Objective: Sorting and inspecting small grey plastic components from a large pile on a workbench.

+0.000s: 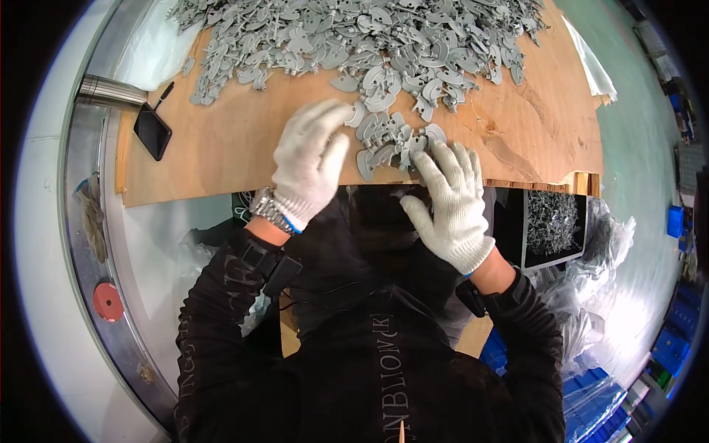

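Small grey curved parts, flat and fan-shaped with little pegs, lie in a loose cluster (388, 136) near the table's front edge. My left hand (310, 159), in a white knit glove, is at the left of this cluster, its fingers bent toward the right and the thumb apart. Nothing shows in its grasp. On the cluster's right side is my right hand (452, 203), gloved likewise, with fingers spread and thumb out. Its index fingertip is at the nearest parts; whether it presses on one is hard to see.
A large heap of the same parts (354, 37) covers the back of the wooden table (221, 148). At the left lie a black phone (153, 133) and a metal cylinder (111, 91). Below the right edge stands a black tray (526, 232) of small pieces, beside clear plastic bags (602, 251).
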A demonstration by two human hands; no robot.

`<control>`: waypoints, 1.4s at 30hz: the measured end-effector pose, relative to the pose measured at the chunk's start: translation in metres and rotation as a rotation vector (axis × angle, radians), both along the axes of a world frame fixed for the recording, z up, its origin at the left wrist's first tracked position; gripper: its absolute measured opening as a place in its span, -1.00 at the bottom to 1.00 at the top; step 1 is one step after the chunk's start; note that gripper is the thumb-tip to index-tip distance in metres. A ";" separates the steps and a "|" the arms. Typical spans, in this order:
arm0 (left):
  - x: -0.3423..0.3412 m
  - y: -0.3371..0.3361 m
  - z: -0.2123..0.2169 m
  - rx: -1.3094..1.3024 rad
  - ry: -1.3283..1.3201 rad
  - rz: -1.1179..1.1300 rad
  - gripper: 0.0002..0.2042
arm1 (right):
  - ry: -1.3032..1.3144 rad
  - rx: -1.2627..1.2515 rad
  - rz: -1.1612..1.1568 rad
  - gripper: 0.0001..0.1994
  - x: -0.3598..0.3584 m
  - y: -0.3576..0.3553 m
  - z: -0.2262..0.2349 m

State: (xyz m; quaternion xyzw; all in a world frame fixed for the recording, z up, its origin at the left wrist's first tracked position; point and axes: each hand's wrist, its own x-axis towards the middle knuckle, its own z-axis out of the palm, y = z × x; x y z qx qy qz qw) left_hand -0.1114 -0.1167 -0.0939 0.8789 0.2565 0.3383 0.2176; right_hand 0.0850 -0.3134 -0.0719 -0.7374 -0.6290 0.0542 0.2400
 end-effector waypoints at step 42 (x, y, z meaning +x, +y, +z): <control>0.020 -0.007 0.034 -0.014 0.514 -0.129 -0.56 | 0.044 0.088 0.089 -0.34 0.013 0.029 -0.006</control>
